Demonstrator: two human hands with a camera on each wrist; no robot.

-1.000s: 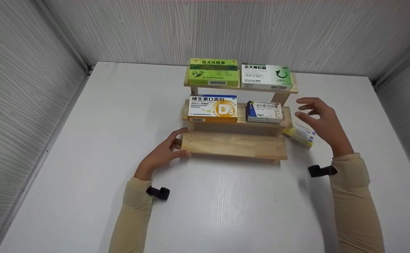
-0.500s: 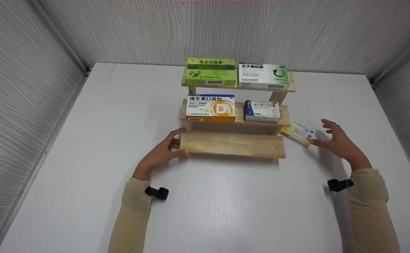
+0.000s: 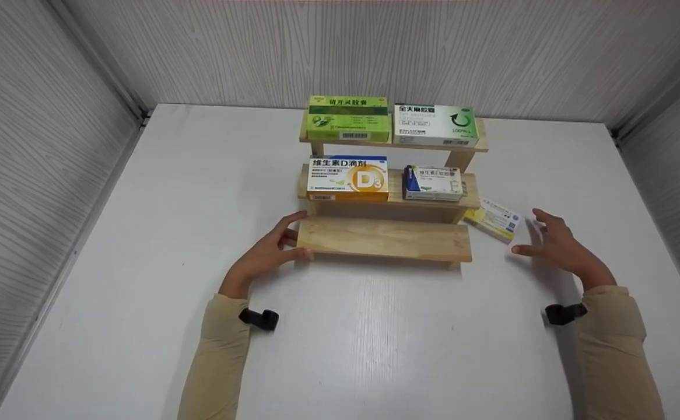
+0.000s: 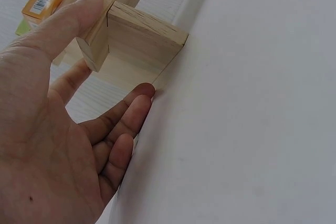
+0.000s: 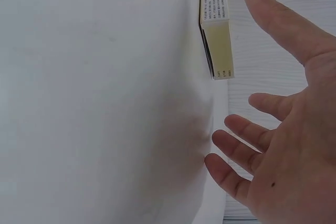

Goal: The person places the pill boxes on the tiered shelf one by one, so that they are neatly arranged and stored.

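My left hand grips the left end of the three-step wooden rack at its lowest step. In the left wrist view, the thumb lies on the step's front edge and the index finger behind its end; the other fingers touch the table. My right hand is spread, holding nothing, just right of a white and yellow medicine box. That box lies flat and angled on the table beside the rack. The right wrist view shows the box's end apart from the thumb.
On the rack's top step stand a green medicine box and a white and green one. The middle step bears an orange and white vitamin D box and a smaller vitamin E box. Grey wood-grain panels enclose the white table.
My right hand has come down from beside the middle step, moving right and toward me to the box's right side. My left hand keeps its grip on the rack.
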